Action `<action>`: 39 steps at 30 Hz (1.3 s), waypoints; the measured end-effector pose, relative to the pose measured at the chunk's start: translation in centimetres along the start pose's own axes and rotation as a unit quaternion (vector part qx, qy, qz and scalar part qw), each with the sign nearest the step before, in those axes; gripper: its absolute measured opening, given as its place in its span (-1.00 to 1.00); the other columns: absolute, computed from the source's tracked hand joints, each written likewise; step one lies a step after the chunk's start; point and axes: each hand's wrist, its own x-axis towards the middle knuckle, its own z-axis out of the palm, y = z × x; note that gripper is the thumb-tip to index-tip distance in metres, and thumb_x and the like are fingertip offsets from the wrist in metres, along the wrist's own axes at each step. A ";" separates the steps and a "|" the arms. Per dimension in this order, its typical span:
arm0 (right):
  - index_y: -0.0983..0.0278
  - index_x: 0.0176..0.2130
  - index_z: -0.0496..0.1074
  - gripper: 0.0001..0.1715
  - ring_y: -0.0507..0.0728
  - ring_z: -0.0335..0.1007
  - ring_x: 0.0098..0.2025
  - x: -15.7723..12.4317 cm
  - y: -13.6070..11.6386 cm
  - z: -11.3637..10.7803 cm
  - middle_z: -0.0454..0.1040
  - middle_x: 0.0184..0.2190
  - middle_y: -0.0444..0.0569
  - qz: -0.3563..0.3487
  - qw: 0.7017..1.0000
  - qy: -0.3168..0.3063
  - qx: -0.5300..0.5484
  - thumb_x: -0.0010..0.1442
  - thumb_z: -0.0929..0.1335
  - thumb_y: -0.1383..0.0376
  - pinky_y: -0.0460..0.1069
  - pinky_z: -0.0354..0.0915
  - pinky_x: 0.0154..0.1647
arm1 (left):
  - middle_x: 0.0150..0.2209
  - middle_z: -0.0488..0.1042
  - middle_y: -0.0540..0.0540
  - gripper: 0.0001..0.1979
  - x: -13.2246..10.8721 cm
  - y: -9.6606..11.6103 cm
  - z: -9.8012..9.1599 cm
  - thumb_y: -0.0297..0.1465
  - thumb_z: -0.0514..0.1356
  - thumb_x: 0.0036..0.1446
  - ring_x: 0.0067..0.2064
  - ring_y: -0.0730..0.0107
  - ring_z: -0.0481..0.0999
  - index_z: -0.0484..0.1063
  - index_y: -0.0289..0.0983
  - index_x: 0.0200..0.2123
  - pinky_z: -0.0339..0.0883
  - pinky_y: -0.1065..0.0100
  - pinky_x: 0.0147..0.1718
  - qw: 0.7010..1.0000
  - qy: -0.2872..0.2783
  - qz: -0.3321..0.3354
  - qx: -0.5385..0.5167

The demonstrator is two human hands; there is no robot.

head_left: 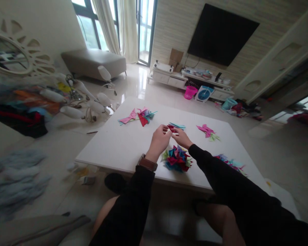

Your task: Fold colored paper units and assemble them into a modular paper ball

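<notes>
Both my hands meet over the white table, fingers closed on a small red piece of folded paper [171, 128]. My left hand [161, 137] pinches it from the left, and my right hand [181, 137] holds its right side. Fingers cover much of the paper, so its full shape is hidden. Just beyond them lie flat blue paper strips [179, 125]. Nearer to me, below my hands, sits a heap of multicoloured folded paper pieces [177, 159].
On the white table [113, 147] lie pink, red and blue folded papers [143, 117] at left, pink and green ones [206, 130] at right, and another pile [232, 164] near my right forearm. A lamp with several white shades [92, 106] stands left of the table.
</notes>
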 end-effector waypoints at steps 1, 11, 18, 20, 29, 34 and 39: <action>0.28 -0.05 0.54 -0.66 0.25 0.48 0.03 -1.7 0.4 -1.2 0.53 0.02 0.15 0.039 0.998 0.009 0.038 0.14 0.40 0.30 0.20 0.42 0.06 | -0.13 0.57 -0.20 -0.83 0.0 -0.1 0.2 -0.43 0.19 0.15 -0.17 0.29 0.55 0.46 -0.31 -0.17 0.39 0.29 -0.13 1.000 -0.001 -0.002 0.010; 0.18 -0.04 0.51 -0.56 0.21 0.50 0.05 -14.3 1.0 -7.6 0.60 -0.09 0.00 0.181 0.911 0.075 0.364 0.03 0.48 0.25 0.15 0.30 0.16 | -0.21 0.57 -0.15 -0.81 -1.7 -1.6 5.4 -0.50 0.16 0.15 -0.24 0.31 0.54 0.46 -0.29 -0.14 0.39 0.32 -0.23 0.988 -0.119 0.005 0.095; 0.17 -0.09 0.51 -0.59 0.19 0.51 0.03 -14.4 -0.2 -9.4 0.58 -0.07 -0.03 0.185 0.892 0.043 0.411 0.01 0.47 0.29 0.11 0.34 0.11 | -0.14 0.58 -0.23 -0.74 -1.4 -2.6 10.1 -0.36 0.19 0.25 -0.18 0.25 0.60 0.47 -0.33 -0.03 0.45 0.30 -0.24 0.979 -0.187 -0.077 -0.036; 0.16 -0.09 0.50 -0.61 0.17 0.51 -0.02 -14.5 -0.4 -9.7 0.57 -0.08 -0.04 0.183 0.898 0.026 0.399 0.02 0.47 0.29 0.08 0.37 0.02 | -0.14 0.58 -0.22 -0.71 -1.3 -2.4 10.9 -0.34 0.19 0.26 -0.23 0.29 0.61 0.45 -0.32 0.01 0.46 0.32 -0.29 0.966 -0.197 -0.121 -0.115; 0.18 -0.10 0.49 -0.68 0.16 0.49 -0.08 -14.9 0.2 -10.5 0.56 -0.11 -0.01 0.125 0.946 -0.014 0.298 0.11 0.46 0.21 0.02 0.42 -0.18 | -0.32 0.60 -0.14 -0.90 -1.6 -2.2 11.7 -0.46 0.24 0.17 -0.35 0.43 0.56 0.53 -0.36 -0.26 0.44 0.38 -0.30 0.960 -0.169 -0.129 -0.181; 0.20 -0.07 0.49 -0.64 0.15 0.50 -0.13 -15.0 -0.1 -10.2 0.54 -0.04 0.01 0.098 0.964 0.005 0.248 0.13 0.47 0.16 0.03 0.46 -0.23 | -0.29 0.61 -0.16 -0.85 -1.8 -3.0 11.2 -0.40 0.31 0.11 -0.33 0.38 0.58 0.52 -0.36 -0.26 0.47 0.34 -0.26 0.966 -0.162 -0.104 -0.171; 0.20 -0.27 0.55 -0.84 0.13 0.49 -0.22 -14.9 -0.5 -9.7 0.53 -0.24 -0.02 0.041 0.986 0.077 0.142 0.19 0.44 0.16 0.02 0.43 -0.26 | -0.27 0.61 -0.19 -0.83 -1.9 -2.9 10.5 -0.37 0.31 0.13 -0.30 0.36 0.59 0.51 -0.36 -0.26 0.48 0.29 -0.21 0.976 -0.150 -0.081 -0.137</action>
